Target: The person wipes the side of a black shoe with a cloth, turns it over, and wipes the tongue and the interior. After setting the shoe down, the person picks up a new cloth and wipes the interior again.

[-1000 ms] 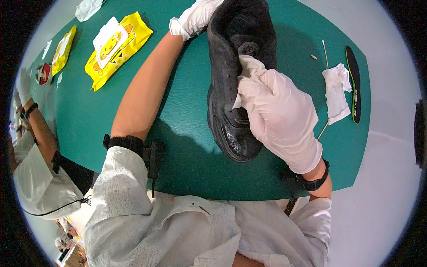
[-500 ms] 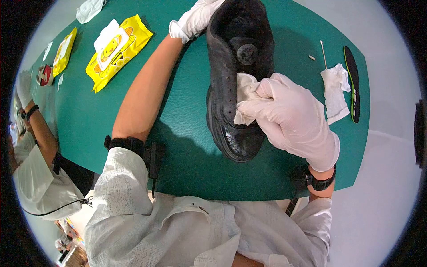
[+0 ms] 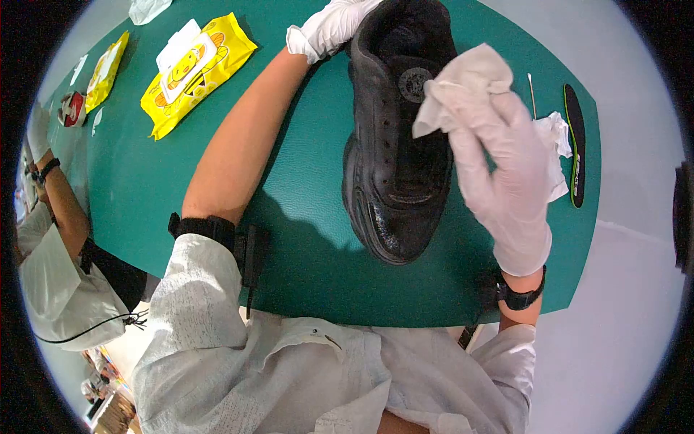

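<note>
A black shoe [image 3: 390, 166] lies on the green table [image 3: 311, 289], its toe pointing toward me and looking shiny, perhaps wet. My left hand [image 3: 336, 27], in a white glove, is closed against the shoe's heel end, its fingertips partly cut off by the image edge. In my gloved right hand [image 3: 506, 159] a white wipe [image 3: 470, 83] is pinched, raised by the right side of the shoe near the round emblem on its tongue.
Yellow wipes pack [image 3: 195, 72] at the upper left, a second pack [image 3: 107, 71] beyond it. On the right are a crumpled wipe [image 3: 555, 155], a cotton swab [image 3: 532, 95] and an insole [image 3: 574, 145]. Another person's arm [image 3: 66, 199] shows at far left.
My right hand has lifted the wipe off the lower tongue and moved it up and to the right, uncovering the front of the shoe. The shoe has shifted slightly right.
</note>
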A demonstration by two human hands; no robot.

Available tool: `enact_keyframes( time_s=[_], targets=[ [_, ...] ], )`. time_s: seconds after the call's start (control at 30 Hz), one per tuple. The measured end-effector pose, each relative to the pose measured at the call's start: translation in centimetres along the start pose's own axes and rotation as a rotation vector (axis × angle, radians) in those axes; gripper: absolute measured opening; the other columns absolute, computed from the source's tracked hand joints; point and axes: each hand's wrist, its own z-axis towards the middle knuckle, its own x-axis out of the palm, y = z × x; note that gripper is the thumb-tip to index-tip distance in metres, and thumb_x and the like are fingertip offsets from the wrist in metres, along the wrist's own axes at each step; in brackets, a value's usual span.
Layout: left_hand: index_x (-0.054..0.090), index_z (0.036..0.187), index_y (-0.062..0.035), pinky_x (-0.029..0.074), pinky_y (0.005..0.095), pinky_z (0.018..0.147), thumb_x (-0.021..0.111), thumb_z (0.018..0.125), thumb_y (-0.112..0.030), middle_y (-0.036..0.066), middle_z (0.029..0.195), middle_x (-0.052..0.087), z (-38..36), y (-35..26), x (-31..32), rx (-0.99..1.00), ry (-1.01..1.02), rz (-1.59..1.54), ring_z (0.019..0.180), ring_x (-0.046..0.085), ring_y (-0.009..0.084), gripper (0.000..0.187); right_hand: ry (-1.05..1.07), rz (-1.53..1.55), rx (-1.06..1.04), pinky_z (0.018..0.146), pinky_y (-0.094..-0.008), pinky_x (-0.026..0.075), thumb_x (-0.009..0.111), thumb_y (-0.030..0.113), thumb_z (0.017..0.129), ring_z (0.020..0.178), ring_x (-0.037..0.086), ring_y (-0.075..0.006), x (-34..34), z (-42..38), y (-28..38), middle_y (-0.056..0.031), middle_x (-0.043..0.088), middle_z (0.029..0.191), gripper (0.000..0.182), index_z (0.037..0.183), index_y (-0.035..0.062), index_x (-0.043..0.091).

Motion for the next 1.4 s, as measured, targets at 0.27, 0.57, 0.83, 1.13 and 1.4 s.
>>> enact_keyframes(
  time_s=[0.27, 0.57, 0.83, 1.13, 1.4],
  targets=[
    [0.07, 0.114, 0.001, 0.053, 0.0308, 0.09, 0.058, 0.105, -0.028, 0.003, 0.108, 0.071, 0.0, -0.1, -0.5, 0.284, 0.05, 0.469, 0.1, 0.062, 0.0127, 0.033, 0.074, -0.401, -0.095, 0.055, -0.0377, 0.05, 0.069, 0.017, 0.087, 0.071, 0.06, -0.0238, 2.1, -0.5, 2.0, -0.0042, 0.053, 0.079, 0.008, 0.094, 0.0153, 0.068],
    [0.071, 0.109, 0.0011, 0.052, 0.0307, 0.089, 0.058, 0.104, -0.027, 0.003, 0.103, 0.071, -0.1, 0.1, -0.2, 0.132, 0.0, 0.163, 0.096, 0.061, 0.0125, 0.032, 0.154, -0.352, -0.117, 0.055, -0.0358, 0.05, 0.069, 0.017, 0.083, 0.07, 0.06, -0.0228, 1.0, -0.3, 2.5, -0.0042, 0.054, 0.078, 0.006, 0.086, 0.0135, 0.066],
    [0.071, 0.109, -0.0006, 0.051, 0.0286, 0.088, 0.059, 0.105, -0.026, -0.001, 0.102, 0.069, 0.0, 0.4, -0.3, 0.053, -0.011, 0.079, 0.096, 0.059, 0.0093, 0.029, 0.216, -0.339, -0.119, 0.055, -0.0372, 0.048, 0.072, 0.006, 0.079, 0.066, 0.059, -0.0242, 0.7, -0.2, 3.6, -0.0065, 0.055, 0.075, 0.011, 0.089, 0.0071, 0.069],
    [0.071, 0.111, -0.0006, 0.052, 0.0295, 0.089, 0.057, 0.105, -0.027, -0.001, 0.104, 0.069, 0.0, 0.1, -0.5, 0.143, 0.012, 0.271, 0.096, 0.06, 0.0106, 0.03, 0.386, -0.266, 0.002, 0.055, -0.0386, 0.047, 0.069, 0.002, 0.074, 0.067, 0.061, -0.0256, -1.7, -0.2, 4.8, -0.0065, 0.053, 0.07, 0.022, 0.093, 0.0107, 0.073],
    [0.071, 0.108, -0.001, 0.052, 0.0279, 0.085, 0.06, 0.105, -0.026, -0.001, 0.101, 0.068, 0.1, 0.4, 0.0, 0.054, 0.03, -0.039, 0.094, 0.059, 0.0081, 0.028, 0.051, -0.084, 0.045, 0.074, -0.0261, 0.052, 0.058, -0.012, 0.085, 0.084, 0.07, -0.0142, -4.0, -0.8, 2.5, -0.0094, 0.075, 0.103, 0.028, 0.097, 0.0052, 0.076]
  ],
)
